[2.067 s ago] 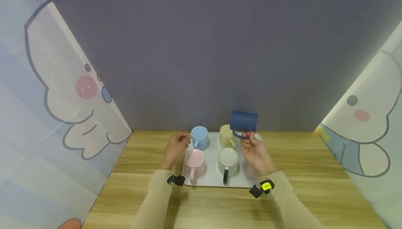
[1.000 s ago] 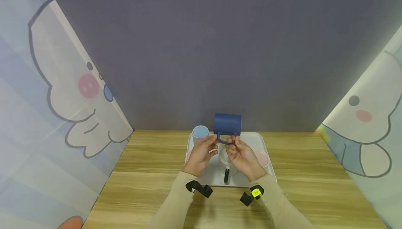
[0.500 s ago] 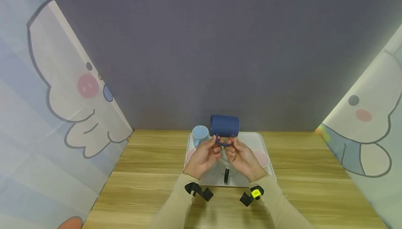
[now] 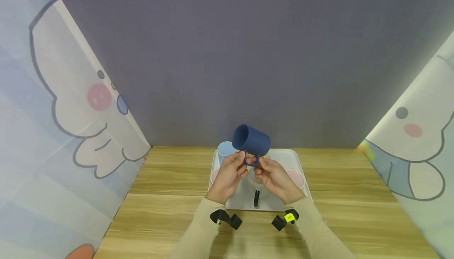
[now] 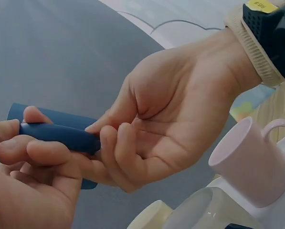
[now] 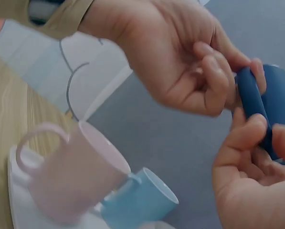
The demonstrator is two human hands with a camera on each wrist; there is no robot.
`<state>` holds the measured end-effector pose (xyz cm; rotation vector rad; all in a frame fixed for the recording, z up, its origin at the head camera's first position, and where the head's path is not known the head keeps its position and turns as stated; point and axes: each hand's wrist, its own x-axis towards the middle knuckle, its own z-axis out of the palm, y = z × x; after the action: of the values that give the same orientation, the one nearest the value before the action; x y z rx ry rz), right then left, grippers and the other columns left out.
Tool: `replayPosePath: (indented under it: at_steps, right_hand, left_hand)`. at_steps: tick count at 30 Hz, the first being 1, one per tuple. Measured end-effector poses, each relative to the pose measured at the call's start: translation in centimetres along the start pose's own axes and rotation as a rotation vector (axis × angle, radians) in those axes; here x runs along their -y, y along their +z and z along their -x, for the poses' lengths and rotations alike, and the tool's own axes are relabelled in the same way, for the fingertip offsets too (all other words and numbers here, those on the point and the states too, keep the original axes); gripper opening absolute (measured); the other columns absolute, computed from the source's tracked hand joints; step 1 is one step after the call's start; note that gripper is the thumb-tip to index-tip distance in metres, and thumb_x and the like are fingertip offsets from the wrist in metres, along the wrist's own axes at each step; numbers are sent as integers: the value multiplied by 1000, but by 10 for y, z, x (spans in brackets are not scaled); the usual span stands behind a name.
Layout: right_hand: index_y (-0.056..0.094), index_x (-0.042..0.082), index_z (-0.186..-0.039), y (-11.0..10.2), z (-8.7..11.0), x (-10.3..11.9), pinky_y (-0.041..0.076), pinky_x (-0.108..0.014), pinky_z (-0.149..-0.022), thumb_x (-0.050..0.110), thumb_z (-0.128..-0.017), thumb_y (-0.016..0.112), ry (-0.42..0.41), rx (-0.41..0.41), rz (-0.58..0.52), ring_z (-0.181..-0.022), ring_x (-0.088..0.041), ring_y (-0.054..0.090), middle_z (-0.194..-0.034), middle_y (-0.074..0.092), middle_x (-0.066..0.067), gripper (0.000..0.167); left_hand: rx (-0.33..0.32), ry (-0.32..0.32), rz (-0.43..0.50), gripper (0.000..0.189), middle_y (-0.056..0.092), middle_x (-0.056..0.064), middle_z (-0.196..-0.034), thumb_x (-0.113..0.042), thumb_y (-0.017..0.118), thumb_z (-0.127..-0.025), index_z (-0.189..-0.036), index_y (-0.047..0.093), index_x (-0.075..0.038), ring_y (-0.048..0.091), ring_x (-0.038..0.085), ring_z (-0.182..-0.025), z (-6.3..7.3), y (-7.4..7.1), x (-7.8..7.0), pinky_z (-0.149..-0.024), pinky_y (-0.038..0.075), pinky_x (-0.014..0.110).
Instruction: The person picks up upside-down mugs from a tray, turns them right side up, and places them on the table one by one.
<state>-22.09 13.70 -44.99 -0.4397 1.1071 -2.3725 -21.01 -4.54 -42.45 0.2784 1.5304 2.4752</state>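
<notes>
A dark blue mug (image 4: 256, 141) hangs in the air above the tray, tilted, its mouth facing left and toward me and its handle toward me. My left hand (image 4: 227, 177) pinches the left end of the handle between thumb and fingers. At the other end of the handle, my right hand (image 4: 277, 178) pinches it. In the left wrist view the blue handle (image 5: 58, 137) lies between the fingers of both hands. Below them, a white mug (image 4: 257, 186) with a black handle stands partly hidden.
Upright on the white tray (image 4: 283, 155) are a light blue mug (image 4: 226, 148), a pink mug (image 6: 80, 174) partly hidden by my left hand, another pink mug (image 4: 295, 177), and a pale yellow mug (image 5: 151, 215). A grey wall rises behind the wooden table (image 4: 170, 196).
The blue mug has come leftward from over the tray's right side. My left hand has moved from beside the light blue mug to its handle. The mug has turned, showing its mouth.
</notes>
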Motion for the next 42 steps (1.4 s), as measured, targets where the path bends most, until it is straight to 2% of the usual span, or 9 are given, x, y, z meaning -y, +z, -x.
replayPosePath:
  at_steps: [2,5,10,14,17,20,25,32,42]
  right_hand:
    - [70,13,-109,-1,1,0,47,-16,-73,20,-112,38,8,-41,78,-79,-4,53,-105,70,7,32]
    - [69,16,-109,-5,5,1,48,-17,-73,20,-110,45,11,-102,176,-80,-5,55,-104,67,7,25]
    - [65,11,-114,-14,15,6,48,-16,-69,19,-109,49,-32,-206,336,-78,-5,55,-103,68,7,18]
    - [64,10,-107,-21,25,13,48,-17,-67,16,-108,50,-86,-308,477,-74,-5,55,-95,67,7,15]
    - [66,13,-101,-24,34,18,49,-17,-66,14,-107,51,-82,-387,506,-72,-4,56,-90,67,8,16]
    - [65,13,-101,-27,43,22,49,-16,-66,15,-108,51,-59,-449,521,-72,-4,55,-89,66,8,16]
    - [63,10,-106,-32,57,28,50,-17,-66,17,-109,50,-64,-517,617,-72,-5,56,-90,65,9,16]
    - [58,-9,-119,-41,71,33,51,-21,-68,12,-108,48,-65,-644,825,-73,-7,56,-88,65,9,26]
    - [54,-13,-120,-58,85,29,45,-19,-61,8,-108,48,-61,-675,872,-69,-6,49,-85,60,4,25]
  left_hand:
    - [-4,15,-17,25,59,-7,-81,-28,48,-109,-96,61,-11,29,3,-51,1,0,-2,-58,36,19]
    - [-17,38,-48,25,56,-6,-83,-29,48,-109,-97,60,-10,39,3,-58,4,0,-5,-62,40,19]
    - [-80,99,-99,23,55,-3,-84,-24,50,-109,-95,58,-7,53,7,-74,6,-5,-14,-68,47,20]
    - [-126,161,-189,23,55,-1,-82,-18,48,-109,-94,58,-3,54,9,-73,5,-17,-21,-67,49,20]
    - [-167,190,-257,24,55,0,-81,-16,47,-110,-96,57,1,54,10,-74,3,-28,-25,-66,49,19]
    - [-223,216,-313,25,54,0,-81,-14,47,-109,-96,57,5,53,11,-74,4,-38,-29,-64,48,19]
    - [-327,250,-383,25,54,0,-79,-12,48,-109,-95,58,7,52,11,-73,3,-57,-33,-61,48,17]
    - [-437,242,-393,25,54,-1,-78,-14,49,-109,-95,58,5,53,10,-72,1,-86,-34,-62,49,19]
    - [-534,190,-416,28,55,-3,-77,-16,49,-109,-96,58,8,52,8,-70,-3,-118,-22,-60,49,18]
